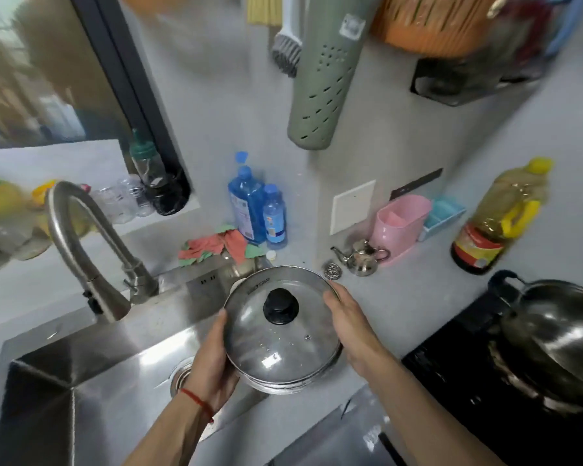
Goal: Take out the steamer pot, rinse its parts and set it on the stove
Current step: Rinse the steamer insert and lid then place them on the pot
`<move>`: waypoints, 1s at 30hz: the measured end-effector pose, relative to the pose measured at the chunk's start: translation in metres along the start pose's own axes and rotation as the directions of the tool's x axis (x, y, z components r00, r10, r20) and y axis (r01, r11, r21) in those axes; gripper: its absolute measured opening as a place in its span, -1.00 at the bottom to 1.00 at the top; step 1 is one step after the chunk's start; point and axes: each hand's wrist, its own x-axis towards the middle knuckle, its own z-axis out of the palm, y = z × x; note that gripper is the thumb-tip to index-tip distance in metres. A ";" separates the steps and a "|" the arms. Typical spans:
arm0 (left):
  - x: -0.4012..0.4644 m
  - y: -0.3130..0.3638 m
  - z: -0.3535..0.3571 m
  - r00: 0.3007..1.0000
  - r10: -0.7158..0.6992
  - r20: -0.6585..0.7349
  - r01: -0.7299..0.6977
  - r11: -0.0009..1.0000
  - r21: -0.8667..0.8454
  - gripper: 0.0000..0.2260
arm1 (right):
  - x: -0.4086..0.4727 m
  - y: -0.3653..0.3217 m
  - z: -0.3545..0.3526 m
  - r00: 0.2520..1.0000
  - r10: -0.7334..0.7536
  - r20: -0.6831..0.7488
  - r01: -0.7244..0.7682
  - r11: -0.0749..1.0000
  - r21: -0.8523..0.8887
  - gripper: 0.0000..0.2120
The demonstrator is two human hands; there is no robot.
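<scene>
At the bottom centre of the frame both forearms reach in, and the left hand (212,361) and right hand (352,331) clasp the steamer pot (283,334) by its opposite sides, fingers wrapped narrowly against the rim and wall. The pot sits at lower centre, held over the right edge of the sink (81,371) where basin meets counter; whether its base rests on anything cannot be told. Its glass lid (280,341) with the black knob (280,306) is still in place, so the parts look not yet separated or rinsed. The step in hand appears to be bringing the pot to the sink. The next move likely calls for freeing one hand to lift the lid by the knob while the other steadies the body. Further back, at middle left, the faucet (81,243) arches over the basin and shows no running water. At the right edge the stove (458,381) already carries a wok (559,334), which may need shifting later.
</scene>
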 end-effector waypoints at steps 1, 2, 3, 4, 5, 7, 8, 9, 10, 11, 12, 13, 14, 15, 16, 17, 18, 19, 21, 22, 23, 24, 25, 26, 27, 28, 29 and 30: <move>0.004 0.003 0.016 0.999 0.009 0.035 -0.010 1.000 0.023 -0.65 | 0.000 -0.007 -0.013 0.999 0.000 -0.045 0.000 1.000 0.010 -0.70; 0.007 0.006 0.037 0.997 0.017 0.076 -0.022 0.998 0.058 -0.65 | -0.001 -0.014 -0.028 0.995 -0.014 -0.097 0.015 1.000 0.015 -0.68; 0.008 0.010 0.054 0.991 0.029 0.127 -0.040 0.996 0.085 -0.65 | -0.003 -0.018 -0.039 0.987 -0.022 -0.161 0.027 0.999 0.025 -0.65; 0.010 0.010 0.088 0.977 0.016 0.212 -0.045 0.990 0.132 -0.66 | -0.010 -0.021 -0.064 0.962 -0.025 -0.272 0.046 0.996 0.071 -0.63; 0.011 0.011 0.105 0.968 0.019 0.251 -0.057 0.988 0.145 -0.66 | -0.012 -0.025 -0.075 0.948 -0.014 -0.317 0.047 0.994 0.096 -0.63; 0.018 0.012 0.134 0.951 -0.008 0.308 -0.043 0.987 0.157 -0.68 | -0.019 -0.039 -0.097 0.914 0.009 -0.407 0.052 0.989 0.138 -0.67; 0.017 0.013 0.150 0.932 -0.033 0.360 -0.033 0.984 0.174 -0.68 | -0.025 -0.045 -0.107 0.887 0.018 -0.461 0.066 0.984 0.166 -0.67; 0.016 0.011 0.171 0.909 -0.063 0.412 -0.025 0.978 0.206 -0.68 | -0.032 -0.050 -0.123 0.841 0.038 -0.540 0.081 0.978 0.195 -0.68; 0.018 0.006 0.194 0.882 -0.090 0.463 -0.022 0.973 0.231 -0.68 | -0.042 -0.056 -0.138 0.789 0.051 -0.612 0.104 0.971 0.215 -0.71; 0.017 0.001 0.217 0.856 -0.112 0.505 -0.028 0.965 0.261 -0.69 | -0.049 -0.060 -0.155 0.737 0.063 -0.673 0.130 0.964 0.232 -0.75; 0.012 -0.003 0.240 0.824 -0.136 0.550 -0.034 0.957 0.288 -0.69 | -0.056 -0.063 -0.172 0.681 0.078 -0.728 0.146 0.960 0.239 -0.77; 0.003 -0.009 0.265 0.784 -0.167 0.598 -0.039 0.948 0.317 -0.69 | -0.066 -0.066 -0.192 0.625 0.101 -0.774 0.150 0.958 0.246 -0.78; -0.005 -0.015 0.286 0.744 -0.191 0.640 -0.050 0.940 0.339 -0.68 | -0.074 -0.068 -0.209 0.582 0.131 -0.803 0.142 0.956 0.258 -0.79; -0.010 -0.023 0.306 0.719 -0.213 0.662 -0.055 0.932 0.359 -0.67 | -0.080 -0.070 -0.223 0.549 0.157 -0.821 0.139 0.951 0.275 -0.79; -0.014 -0.034 0.328 0.700 -0.232 0.676 -0.060 0.923 0.380 -0.66 | -0.087 -0.070 -0.242 0.516 0.173 -0.839 0.145 0.948 0.284 -0.78; -0.018 -0.045 0.346 0.694 -0.248 0.676 -0.061 0.915 0.399 -0.65 | -0.090 -0.070 -0.259 0.493 0.182 -0.851 0.144 0.947 0.286 -0.74; -0.017 -0.057 0.361 0.697 -0.260 0.668 -0.060 0.908 0.416 -0.65 | -0.092 -0.069 -0.274 0.477 0.194 -0.857 0.138 0.947 0.291 -0.69; -0.017 -0.068 0.376 0.695 -0.276 0.664 -0.047 0.904 0.424 -0.64 | -0.093 -0.067 -0.287 0.462 0.214 -0.860 0.134 0.942 0.307 -0.66; -0.019 -0.096 0.405 0.676 -0.312 0.668 -0.021 0.897 0.441 -0.62 | -0.093 -0.060 -0.321 0.442 0.241 -0.864 0.124 0.938 0.325 -0.64; -0.020 -0.107 0.416 0.678 -0.319 0.662 -0.024 0.891 0.453 -0.61 | -0.092 -0.056 -0.333 0.436 0.253 -0.864 0.115 0.936 0.332 -0.64; -0.019 -0.119 0.426 0.680 -0.326 0.656 -0.032 0.881 0.471 -0.62 | -0.091 -0.050 -0.345 0.431 0.265 -0.862 0.108 0.934 0.341 -0.65; -0.017 -0.132 0.437 0.689 -0.328 0.647 -0.046 0.870 0.491 -0.62 | -0.089 -0.044 -0.358 0.428 0.276 -0.861 0.104 0.931 0.350 -0.67; -0.015 -0.141 0.444 0.699 -0.323 0.638 -0.060 0.863 0.502 -0.63 | -0.088 -0.040 -0.365 0.428 0.279 -0.860 0.099 0.931 0.351 -0.68; -0.012 -0.151 0.451 0.709 -0.308 0.634 -0.083 0.856 0.510 -0.63 | -0.086 -0.035 -0.371 0.430 0.276 -0.860 0.102 0.931 0.350 -0.70; -0.006 -0.159 0.457 0.721 -0.289 0.630 -0.103 0.854 0.510 -0.63 | -0.084 -0.029 -0.377 0.426 0.268 -0.864 0.113 0.932 0.345 -0.70; 0.002 -0.169 0.464 0.735 -0.270 0.623 -0.124 0.849 0.514 -0.62 | -0.081 -0.023 -0.385 0.421 0.260 -0.869 0.120 0.934 0.338 -0.71; 0.012 -0.179 0.468 0.748 -0.256 0.613 -0.143 0.839 0.524 -0.61 | -0.078 -0.017 -0.389 0.411 0.253 -0.876 0.122 0.937 0.328 -0.72; 0.032 -0.196 0.473 0.754 -0.250 0.607 -0.166 0.822 0.545 -0.59 | -0.075 -0.011 -0.392 0.397 0.253 -0.882 0.124 0.938 0.325 -0.73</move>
